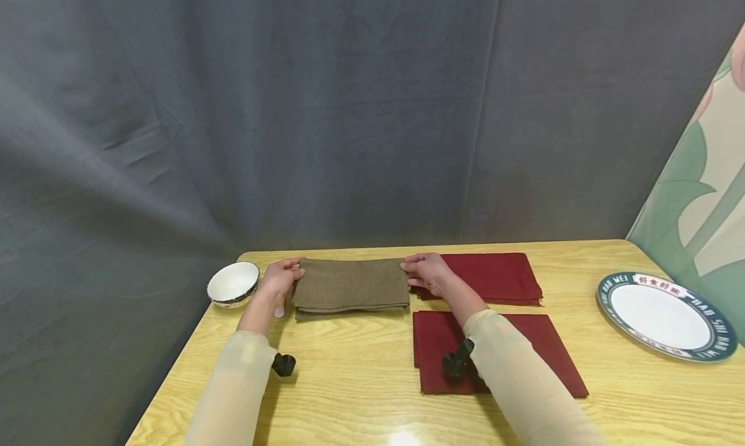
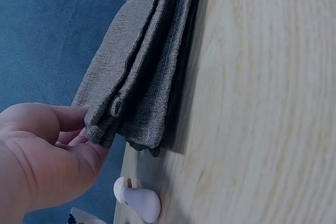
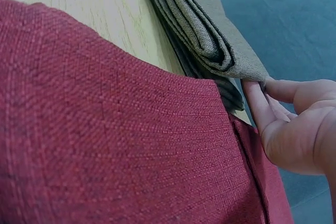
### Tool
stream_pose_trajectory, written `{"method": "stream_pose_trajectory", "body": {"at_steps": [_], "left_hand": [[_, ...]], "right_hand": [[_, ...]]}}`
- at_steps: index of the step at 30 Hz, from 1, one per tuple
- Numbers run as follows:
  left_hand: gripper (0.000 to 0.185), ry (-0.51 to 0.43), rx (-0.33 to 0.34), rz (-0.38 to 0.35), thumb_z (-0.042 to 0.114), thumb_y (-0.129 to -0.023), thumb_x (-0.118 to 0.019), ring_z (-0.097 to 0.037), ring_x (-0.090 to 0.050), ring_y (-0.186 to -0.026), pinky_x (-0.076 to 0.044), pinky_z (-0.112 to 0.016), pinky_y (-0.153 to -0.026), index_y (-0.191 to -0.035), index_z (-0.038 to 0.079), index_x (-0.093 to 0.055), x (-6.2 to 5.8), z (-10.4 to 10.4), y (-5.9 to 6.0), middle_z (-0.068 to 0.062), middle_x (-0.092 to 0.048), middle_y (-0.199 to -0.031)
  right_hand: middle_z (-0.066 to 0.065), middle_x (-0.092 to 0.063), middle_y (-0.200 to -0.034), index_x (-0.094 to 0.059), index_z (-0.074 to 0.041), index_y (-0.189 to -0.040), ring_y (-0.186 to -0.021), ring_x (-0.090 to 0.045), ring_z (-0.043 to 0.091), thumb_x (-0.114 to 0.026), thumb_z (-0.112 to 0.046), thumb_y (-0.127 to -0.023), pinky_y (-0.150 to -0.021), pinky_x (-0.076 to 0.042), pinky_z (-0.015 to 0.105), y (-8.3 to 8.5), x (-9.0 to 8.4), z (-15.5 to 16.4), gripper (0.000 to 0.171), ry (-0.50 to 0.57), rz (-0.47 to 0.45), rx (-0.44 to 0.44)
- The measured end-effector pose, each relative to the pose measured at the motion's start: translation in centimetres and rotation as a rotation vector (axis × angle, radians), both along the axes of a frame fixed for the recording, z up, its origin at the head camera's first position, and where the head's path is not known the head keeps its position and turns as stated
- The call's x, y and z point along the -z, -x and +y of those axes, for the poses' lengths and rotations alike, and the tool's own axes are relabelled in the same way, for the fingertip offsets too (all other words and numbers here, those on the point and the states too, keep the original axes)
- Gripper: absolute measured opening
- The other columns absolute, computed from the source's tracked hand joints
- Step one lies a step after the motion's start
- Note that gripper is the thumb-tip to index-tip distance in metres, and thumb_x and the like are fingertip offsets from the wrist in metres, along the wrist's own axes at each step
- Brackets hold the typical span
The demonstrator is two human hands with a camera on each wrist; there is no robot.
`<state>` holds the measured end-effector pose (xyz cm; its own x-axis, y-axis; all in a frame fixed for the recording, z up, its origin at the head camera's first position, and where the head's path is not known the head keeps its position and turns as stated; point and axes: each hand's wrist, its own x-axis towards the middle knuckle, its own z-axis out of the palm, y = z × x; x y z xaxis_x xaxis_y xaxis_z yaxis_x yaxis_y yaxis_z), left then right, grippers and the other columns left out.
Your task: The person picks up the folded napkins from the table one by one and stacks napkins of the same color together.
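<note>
A folded brown cloth (image 1: 352, 284) lies at the back of the table, its layers showing along the front edge. At its left end my left hand (image 1: 280, 279) pinches the far corner between thumb and fingers; the left wrist view shows this hand (image 2: 58, 150) at the cloth's stacked folds (image 2: 136, 72). My right hand (image 1: 427, 273) pinches the far right corner. In the right wrist view, the right hand's (image 3: 302, 121) fingers reach under the upper layers of the brown cloth (image 3: 210, 35), slightly raised over a lower layer.
Two folded dark red cloths lie right of the brown one, one behind (image 1: 495, 278) and one nearer (image 1: 541, 349), under my right forearm. A white bowl (image 1: 234, 283) stands at the back left, a small white rounded object (image 2: 143, 203) beside my left hand. A green-rimmed plate (image 1: 663, 317) lies far right.
</note>
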<state>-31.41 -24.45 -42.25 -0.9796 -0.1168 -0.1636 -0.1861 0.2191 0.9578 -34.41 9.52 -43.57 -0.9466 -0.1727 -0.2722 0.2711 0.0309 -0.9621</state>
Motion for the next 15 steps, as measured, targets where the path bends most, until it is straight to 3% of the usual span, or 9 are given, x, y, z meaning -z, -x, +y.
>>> {"method": "stream_pose_trajectory", "body": {"at_steps": [5,9,13,15], "left_hand": [[0.045,0.027,-0.017,0.003,0.002,-0.103,-0.056,-0.020,-0.051,-0.109,-0.044,-0.023,-0.079,-0.146,-0.004,-0.049,0.02,0.05,0.28,-0.021,-0.051,-0.137],[0.044,0.019,-0.025,0.008,0.002,-0.102,-0.057,-0.009,-0.049,-0.077,-0.036,-0.019,-0.058,-0.145,-0.002,-0.051,0.24,-0.12,0.42,-0.021,-0.054,-0.134],[0.045,0.001,-0.017,0.008,0.004,-0.102,-0.058,-0.004,-0.045,-0.066,-0.036,-0.020,-0.055,-0.146,-0.002,-0.050,0.51,-0.23,0.37,-0.026,-0.055,-0.139],[0.046,-0.010,-0.012,0.010,0.005,-0.102,-0.058,-0.003,-0.051,-0.071,-0.042,-0.019,-0.060,-0.146,-0.003,-0.049,0.58,-0.26,0.28,-0.027,-0.054,-0.141]], "right_hand": [[0.008,-0.061,-0.098,-0.057,0.007,-0.131,-0.074,-0.060,0.011,-0.062,-0.004,-0.101,-0.065,-0.057,0.024,0.05,0.04,-0.29,0.033,-0.018,0.008,0.011],[0.011,-0.062,-0.105,-0.056,0.008,-0.132,-0.080,-0.061,0.013,-0.061,-0.003,-0.101,-0.068,-0.057,0.026,0.00,0.09,-0.46,0.033,-0.027,0.021,0.007],[0.015,-0.062,-0.117,-0.056,0.007,-0.134,-0.090,-0.063,0.016,-0.059,-0.001,-0.101,-0.075,-0.059,0.029,-0.13,0.10,-0.34,0.034,-0.024,0.028,0.004],[0.018,-0.062,-0.121,-0.056,0.008,-0.134,-0.095,-0.064,0.019,-0.058,0.000,-0.102,-0.079,-0.059,0.033,-0.19,0.04,-0.15,0.034,-0.011,0.034,0.006]]}}
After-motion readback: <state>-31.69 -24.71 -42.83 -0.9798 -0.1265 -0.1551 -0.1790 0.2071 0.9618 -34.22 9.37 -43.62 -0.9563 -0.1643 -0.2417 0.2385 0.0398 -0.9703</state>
